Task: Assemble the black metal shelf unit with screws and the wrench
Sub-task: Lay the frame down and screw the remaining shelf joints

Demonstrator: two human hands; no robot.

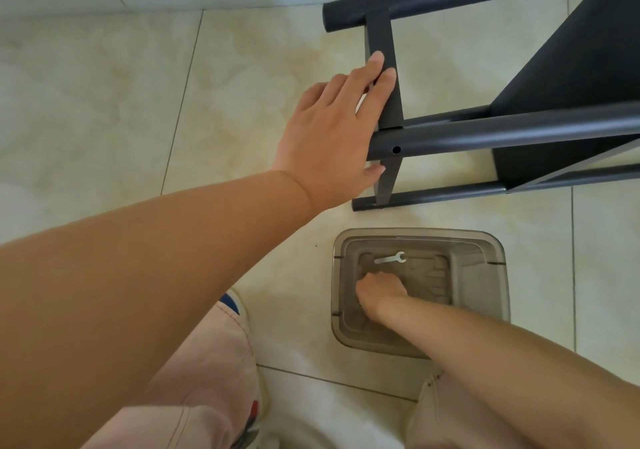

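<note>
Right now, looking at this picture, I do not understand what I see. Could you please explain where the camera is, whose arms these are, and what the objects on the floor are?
There is no machine here. One camera sits on a person's head and looks down, so both arms belong to that person.

The left hand rests with straight fingers against a flat bar of the black metal shelf unit, which lies on its side on the tiled floor. One round tube shows an empty screw hole.

The right hand reaches down into a translucent plastic bin on the floor. Its fingers are curled, but whether it holds anything I cannot tell. A small silver wrench lies at the bottom of the bin, beyond the hand, untouched.

At the bottom edge you see the person's light trousers and a shoe.
</note>
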